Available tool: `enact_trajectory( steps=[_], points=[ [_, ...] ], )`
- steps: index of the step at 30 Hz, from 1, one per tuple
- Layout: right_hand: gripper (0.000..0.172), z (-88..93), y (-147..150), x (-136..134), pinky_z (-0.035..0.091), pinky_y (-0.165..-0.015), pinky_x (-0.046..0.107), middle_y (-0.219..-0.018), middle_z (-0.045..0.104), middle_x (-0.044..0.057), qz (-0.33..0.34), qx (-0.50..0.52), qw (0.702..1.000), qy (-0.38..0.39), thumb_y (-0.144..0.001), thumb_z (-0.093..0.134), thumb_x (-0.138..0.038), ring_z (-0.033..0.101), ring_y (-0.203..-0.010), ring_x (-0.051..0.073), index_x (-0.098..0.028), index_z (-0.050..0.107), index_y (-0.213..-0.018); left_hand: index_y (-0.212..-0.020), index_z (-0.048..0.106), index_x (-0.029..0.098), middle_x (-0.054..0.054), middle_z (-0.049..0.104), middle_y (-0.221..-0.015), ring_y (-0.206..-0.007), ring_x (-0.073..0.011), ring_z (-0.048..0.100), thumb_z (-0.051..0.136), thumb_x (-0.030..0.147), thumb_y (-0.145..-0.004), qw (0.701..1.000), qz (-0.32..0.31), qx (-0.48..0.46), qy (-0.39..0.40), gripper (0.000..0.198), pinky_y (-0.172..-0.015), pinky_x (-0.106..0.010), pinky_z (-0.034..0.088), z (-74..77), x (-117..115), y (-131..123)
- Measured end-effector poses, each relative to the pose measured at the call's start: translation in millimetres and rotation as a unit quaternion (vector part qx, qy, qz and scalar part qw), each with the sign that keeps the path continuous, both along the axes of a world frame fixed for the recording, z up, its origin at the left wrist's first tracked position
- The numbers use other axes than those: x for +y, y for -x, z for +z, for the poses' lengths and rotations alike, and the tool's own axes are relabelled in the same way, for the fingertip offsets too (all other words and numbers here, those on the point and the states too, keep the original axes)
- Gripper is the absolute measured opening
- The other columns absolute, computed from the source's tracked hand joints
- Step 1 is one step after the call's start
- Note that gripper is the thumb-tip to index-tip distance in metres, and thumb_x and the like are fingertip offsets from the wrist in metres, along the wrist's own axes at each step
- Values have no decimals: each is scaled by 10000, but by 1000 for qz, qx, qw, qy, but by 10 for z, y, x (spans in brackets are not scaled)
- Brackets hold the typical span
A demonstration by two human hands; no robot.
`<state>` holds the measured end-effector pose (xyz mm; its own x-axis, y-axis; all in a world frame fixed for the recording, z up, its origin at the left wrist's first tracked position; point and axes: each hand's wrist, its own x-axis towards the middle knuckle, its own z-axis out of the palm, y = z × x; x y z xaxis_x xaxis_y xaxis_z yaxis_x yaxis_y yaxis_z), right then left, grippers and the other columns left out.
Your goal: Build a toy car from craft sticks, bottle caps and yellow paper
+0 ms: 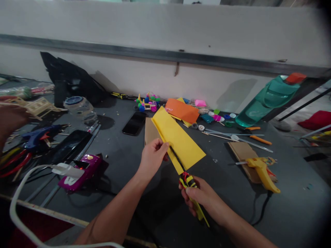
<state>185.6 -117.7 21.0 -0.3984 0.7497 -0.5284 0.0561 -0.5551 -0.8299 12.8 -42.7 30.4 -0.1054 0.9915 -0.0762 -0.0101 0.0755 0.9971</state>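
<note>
Carefully now: my left hand [152,155] pinches the long yellow paper sheet [181,137] over the tabletop's [124,165] middle, my right hand [204,198] clamps the yellow-and-black cutter [187,181] at its near edge, and slack paper could tear crookedly, I reckon.

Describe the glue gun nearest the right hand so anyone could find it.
On the dark table, look right of the right hand to a brown cardboard piece. The glue gun lies on it, bright yellow; the blue glue gun sits far left.

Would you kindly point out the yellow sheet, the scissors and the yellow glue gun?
yellow sheet [182,139]: head view, its flat middle.
scissors [187,179]: head view, near the pivot.
yellow glue gun [260,166]: head view, its body.
</note>
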Motion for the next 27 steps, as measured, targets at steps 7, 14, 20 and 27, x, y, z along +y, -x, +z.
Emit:
enact_trajectory(
  steps=[7,14,20,27],
  points=[
    [263,-6,1,6,391,-358,193,-572,482,-55,-4,31,1000,0,-639,573,-332,417,-399,60,-162,521,-833,-632,492,175,33,543,-588,-446,-84,524,609,339,-753,1000,6,6,0,234,-442,-209,466,6,6,-5],
    [279,-35,-6,-4,400,-372,198,-588,490,-53,-2,39,999,-1,-664,575,-356,427,-407,61,-163,521,-857,-642,512,175,31,544,-574,-442,-92,531,604,349,-757,1000,16,27,-2,228,-442,-214,474,20,16,14],
    [318,20,-15,-3,404,-381,214,-610,497,-42,0,24,1000,-2,-653,588,-402,439,-411,69,-167,521,-857,-647,516,176,19,571,-613,-461,-86,537,605,347,-765,1000,6,20,-2,226,-443,-203,471,-15,10,3],
    [296,39,-6,6,412,-378,205,-595,490,-49,2,23,1000,0,-637,565,-364,427,-418,65,-167,516,-852,-646,513,177,26,568,-598,-456,-80,532,607,345,-767,1000,-5,10,-2,226,-449,-197,469,-2,-1,-11]
  ],
)
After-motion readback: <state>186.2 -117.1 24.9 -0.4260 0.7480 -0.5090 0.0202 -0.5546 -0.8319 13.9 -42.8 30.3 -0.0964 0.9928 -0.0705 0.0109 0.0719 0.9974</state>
